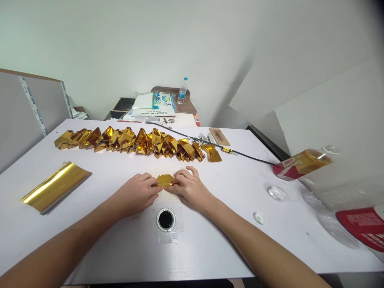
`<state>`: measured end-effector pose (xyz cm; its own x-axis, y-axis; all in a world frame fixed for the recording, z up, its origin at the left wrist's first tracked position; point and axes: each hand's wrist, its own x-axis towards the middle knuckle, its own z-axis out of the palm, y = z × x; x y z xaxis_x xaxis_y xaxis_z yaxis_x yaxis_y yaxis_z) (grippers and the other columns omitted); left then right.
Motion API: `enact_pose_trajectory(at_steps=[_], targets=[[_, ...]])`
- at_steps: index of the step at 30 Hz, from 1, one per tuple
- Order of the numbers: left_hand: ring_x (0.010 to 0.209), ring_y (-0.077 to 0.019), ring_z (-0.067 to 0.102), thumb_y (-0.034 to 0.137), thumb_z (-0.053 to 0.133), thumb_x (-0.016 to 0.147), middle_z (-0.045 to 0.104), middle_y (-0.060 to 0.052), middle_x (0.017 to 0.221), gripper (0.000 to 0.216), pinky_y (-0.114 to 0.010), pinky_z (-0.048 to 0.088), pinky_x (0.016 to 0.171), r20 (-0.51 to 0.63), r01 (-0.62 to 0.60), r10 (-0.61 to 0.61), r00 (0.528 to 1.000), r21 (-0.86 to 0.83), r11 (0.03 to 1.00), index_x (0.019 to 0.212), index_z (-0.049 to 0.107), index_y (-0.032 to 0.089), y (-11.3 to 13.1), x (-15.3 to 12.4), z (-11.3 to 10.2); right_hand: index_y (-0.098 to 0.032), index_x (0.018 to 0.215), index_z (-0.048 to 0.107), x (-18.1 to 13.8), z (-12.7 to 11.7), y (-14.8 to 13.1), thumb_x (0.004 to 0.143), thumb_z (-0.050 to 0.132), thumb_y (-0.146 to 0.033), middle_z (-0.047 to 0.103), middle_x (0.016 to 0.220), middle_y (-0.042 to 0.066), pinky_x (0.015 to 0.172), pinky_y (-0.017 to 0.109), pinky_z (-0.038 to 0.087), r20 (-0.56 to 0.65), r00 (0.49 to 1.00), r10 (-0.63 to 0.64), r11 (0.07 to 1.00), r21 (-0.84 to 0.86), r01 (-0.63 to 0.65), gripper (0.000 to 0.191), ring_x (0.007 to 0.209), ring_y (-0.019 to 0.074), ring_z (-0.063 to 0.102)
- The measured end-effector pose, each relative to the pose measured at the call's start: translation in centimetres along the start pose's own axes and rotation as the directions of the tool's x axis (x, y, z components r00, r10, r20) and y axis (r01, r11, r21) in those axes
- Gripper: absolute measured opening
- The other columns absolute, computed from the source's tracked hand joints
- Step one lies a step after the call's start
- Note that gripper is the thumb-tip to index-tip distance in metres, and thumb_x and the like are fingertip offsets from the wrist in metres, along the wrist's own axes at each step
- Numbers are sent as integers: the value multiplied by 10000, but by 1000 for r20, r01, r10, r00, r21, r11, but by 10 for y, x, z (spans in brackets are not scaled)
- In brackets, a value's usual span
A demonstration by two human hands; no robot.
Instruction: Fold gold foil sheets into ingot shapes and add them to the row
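A small piece of folded gold foil paper [165, 180] lies between my two hands near the middle of the white table. My left hand [141, 191] pinches its left end between thumb and fingers. On the other end, my right hand [189, 187] has thumb and fingers closed, with the outer fingers raised. Beyond my hands stretches a long row of folded gold paper pieces [127, 140], packed against each other. To the left rests a stack of flat gold foil sheets [57, 186], slightly curled.
A round hole with a dark inside [166, 219] sits in the table just before me. On the right are a tilted bottle of amber liquid [303, 163], a clear round lid [277, 193] and a small white cap [259, 218]. A black cable [249, 156] crosses the back.
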<state>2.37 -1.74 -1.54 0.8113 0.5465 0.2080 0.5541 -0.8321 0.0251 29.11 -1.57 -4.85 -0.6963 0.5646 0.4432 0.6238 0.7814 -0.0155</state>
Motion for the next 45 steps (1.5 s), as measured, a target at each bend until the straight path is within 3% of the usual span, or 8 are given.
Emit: enact_pose_trajectory(at_steps=[10,17,22,28,33,39,42,45], targets=[[988,-260,649,220,628,995,732,-69,1064,231,-381,512,762,-6,-2,2,1000,0,1000,1199,736,234,-2,1,-1,-393,1231,783,1,2,-1,1007,610,-117,679,921,43,1119,528,232,4,1000,29,998,53,-30,395,1083,243,566],[982,-257,649,211,624,998,739,-65,1076,215,-378,515,754,-21,-14,14,1000,20,1000,1179,738,236,-1,-1,-1,-355,1139,808,-2,-2,0,966,640,-139,756,1004,46,1131,558,239,-22,998,62,991,123,-59,323,1112,257,607],[1017,-261,652,224,643,993,760,-69,1147,198,-388,528,783,-51,-28,28,998,-3,1000,1161,748,229,-5,-5,-2,-293,1042,788,-11,-9,10,869,581,-99,802,1180,24,1150,587,271,-55,995,80,963,263,-63,332,1166,275,662],[1056,-256,650,242,628,1006,781,-42,1226,189,-390,534,827,-64,-36,30,998,-108,994,1123,776,249,-14,-8,-4,-264,924,728,-14,-14,18,752,581,-108,816,1184,21,1151,622,296,-28,994,107,936,339,-92,275,1225,312,675],[1070,-246,661,245,606,1004,785,-34,1246,158,-395,534,868,-41,-23,16,999,-178,984,928,743,227,-18,-10,-8,-257,915,722,-13,-17,22,807,611,-171,812,1198,32,1137,593,327,4,995,101,917,387,-95,177,1249,308,667],[1115,-253,645,277,592,1009,749,-35,1303,148,-418,515,921,23,7,-3,1000,-202,979,919,696,224,-19,-10,-14,-256,886,738,-11,-16,23,866,621,-217,812,1185,23,1110,555,366,15,995,95,917,388,-93,125,1226,296,661],[1102,-276,628,386,646,997,735,-57,1260,172,-427,503,911,39,23,-16,999,-188,982,1034,712,231,-10,-6,-13,-248,893,734,-9,-15,20,911,632,-247,812,1185,31,1092,542,378,-18,995,94,925,371,-81,104,1174,284,676],[1053,-306,612,554,672,975,703,-94,1155,432,-451,498,893,31,50,-47,998,-118,992,1294,687,264,5,1,-7,-244,858,720,-6,-15,16,936,652,-259,815,1178,31,1086,539,374,-28,994,107,929,359,-90,104,1144,279,678]])
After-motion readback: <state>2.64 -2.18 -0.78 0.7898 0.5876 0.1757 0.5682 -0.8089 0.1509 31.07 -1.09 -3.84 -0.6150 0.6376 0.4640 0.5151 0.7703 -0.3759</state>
